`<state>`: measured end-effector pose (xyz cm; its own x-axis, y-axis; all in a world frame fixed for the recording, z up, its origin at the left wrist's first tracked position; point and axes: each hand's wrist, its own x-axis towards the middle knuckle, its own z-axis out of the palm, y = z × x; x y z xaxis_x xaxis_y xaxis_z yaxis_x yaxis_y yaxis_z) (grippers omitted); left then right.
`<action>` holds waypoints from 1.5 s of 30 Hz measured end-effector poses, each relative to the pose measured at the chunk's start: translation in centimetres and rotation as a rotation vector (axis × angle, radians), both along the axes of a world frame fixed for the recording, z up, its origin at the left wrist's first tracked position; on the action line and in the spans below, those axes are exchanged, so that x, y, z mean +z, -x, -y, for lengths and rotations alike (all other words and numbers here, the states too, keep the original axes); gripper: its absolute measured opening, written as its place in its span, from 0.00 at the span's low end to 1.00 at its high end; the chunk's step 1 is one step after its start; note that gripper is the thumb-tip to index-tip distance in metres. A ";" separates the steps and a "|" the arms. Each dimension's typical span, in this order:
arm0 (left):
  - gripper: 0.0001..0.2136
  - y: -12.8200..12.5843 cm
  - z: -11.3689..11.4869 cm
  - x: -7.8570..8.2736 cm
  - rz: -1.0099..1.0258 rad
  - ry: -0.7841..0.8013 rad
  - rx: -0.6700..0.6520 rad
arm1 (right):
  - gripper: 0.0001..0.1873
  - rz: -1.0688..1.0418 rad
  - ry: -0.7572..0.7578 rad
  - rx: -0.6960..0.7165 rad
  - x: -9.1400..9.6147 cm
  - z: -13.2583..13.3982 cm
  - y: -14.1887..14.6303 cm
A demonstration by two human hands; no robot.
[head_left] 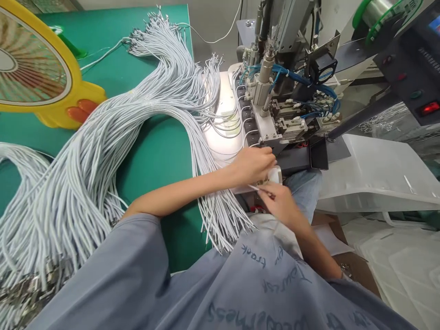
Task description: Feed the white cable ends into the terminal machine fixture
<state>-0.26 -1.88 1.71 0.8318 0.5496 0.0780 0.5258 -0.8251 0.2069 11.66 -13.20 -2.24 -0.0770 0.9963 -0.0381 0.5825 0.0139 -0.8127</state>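
My left hand (255,164) is curled at the front of the soldering machine (266,121). Its fingers are closed, and what they hold, if anything, is hidden. Just below it, my right hand (280,200) pinches a white cable (253,187) near its end, between thumb and fingers. A thick bundle of white cables (195,137) passes under my left forearm, its loose ends hanging over the table edge near my lap. Several single cables (228,130) loop from the bundle into a row of dark slots (252,126) along the machine's side.
A yellow fan (62,82) stands at the left on the green table (161,151). More cables with metal connectors (44,275) lie at lower left. A solder wire spool (381,13) and a control box (412,68) are at upper right, above a white plastic bin (381,174).
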 end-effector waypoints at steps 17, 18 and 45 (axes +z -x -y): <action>0.02 1.3 0.3 0.6 -0.324 0.196 -0.313 | 0.05 -0.498 -0.188 -0.601 -0.5 -4.0 -3.5; 0.01 1.4 0.7 0.5 -0.344 0.181 -0.354 | 0.05 -0.496 -0.195 -0.602 -0.3 -3.8 -3.4; 0.07 0.9 -1.8 1.4 0.602 0.368 -0.174 | 0.07 -0.650 -0.317 -0.376 1.8 -4.8 -1.7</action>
